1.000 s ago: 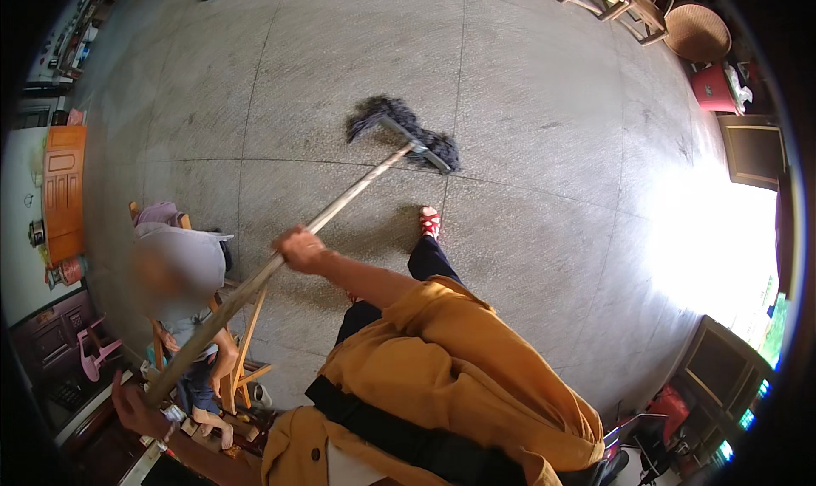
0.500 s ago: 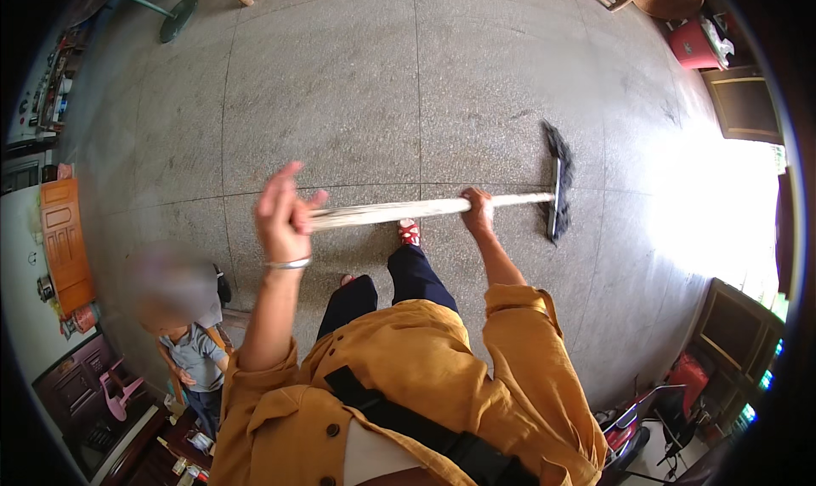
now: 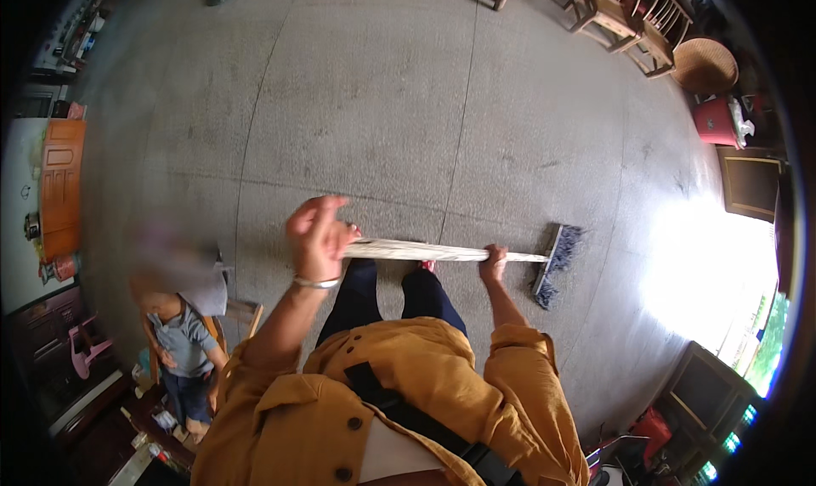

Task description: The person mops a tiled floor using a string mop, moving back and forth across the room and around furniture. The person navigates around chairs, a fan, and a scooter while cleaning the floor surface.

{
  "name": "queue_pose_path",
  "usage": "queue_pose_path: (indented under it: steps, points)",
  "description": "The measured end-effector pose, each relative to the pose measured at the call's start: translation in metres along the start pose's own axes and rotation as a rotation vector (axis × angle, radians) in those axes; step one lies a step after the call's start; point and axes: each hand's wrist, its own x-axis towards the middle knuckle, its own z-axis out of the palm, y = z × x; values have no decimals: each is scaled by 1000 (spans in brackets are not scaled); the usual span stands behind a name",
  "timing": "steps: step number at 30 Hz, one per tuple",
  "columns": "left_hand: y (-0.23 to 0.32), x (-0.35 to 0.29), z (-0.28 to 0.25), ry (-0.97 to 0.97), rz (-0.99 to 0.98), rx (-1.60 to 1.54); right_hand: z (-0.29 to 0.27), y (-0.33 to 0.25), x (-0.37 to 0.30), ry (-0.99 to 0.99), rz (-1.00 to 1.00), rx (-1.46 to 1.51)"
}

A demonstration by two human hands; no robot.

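Note:
A flat floor mop with a long pale handle (image 3: 416, 250) lies across in front of my body. Its dark shaggy head (image 3: 563, 261) is on the floor to my right, fixed to a light bar. My left hand (image 3: 319, 238), wearing a silver bangle, is at the handle's near end with some fingers curled about it and one stretched out; motion blurs it slightly. Farther along the handle, nearer the mop head, my right hand (image 3: 493, 263) is wrapped round it.
A person (image 3: 183, 337) is at my left beside a wooden chair (image 3: 246, 316). Wooden chairs (image 3: 608, 10), a round woven basket (image 3: 705, 65) and a red bin (image 3: 716, 121) stand far right. An orange cabinet door (image 3: 62, 187) is at the left. Bright light falls on the grey floor (image 3: 365, 104) at right.
The mop head has swung nearer to me and turned at a slant. Both hands have moved a little right and nearer. My view has shifted, and my feet have moved.

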Motion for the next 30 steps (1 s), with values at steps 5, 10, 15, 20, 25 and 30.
queue_pose_path:
  steps: [5,10,15,20,25,30]
  points:
    - [87,21,-146,165,171,-117,84,-154,46,-295,114,-141]
    - [195,-60,-329,484,391,244,136,-369,79,-653,-155,-172]
    - [271,-224,-403,682,472,1720,194,-520,57,-715,-435,27]
    - [245,-249,-369,1114,884,1978,244,-594,55,-916,-772,176]
    - [248,-290,-386,1129,610,2004,248,-637,81,-1140,-968,263]
    - [253,-254,-366,1217,593,1703,242,-611,123,-1220,-910,268]
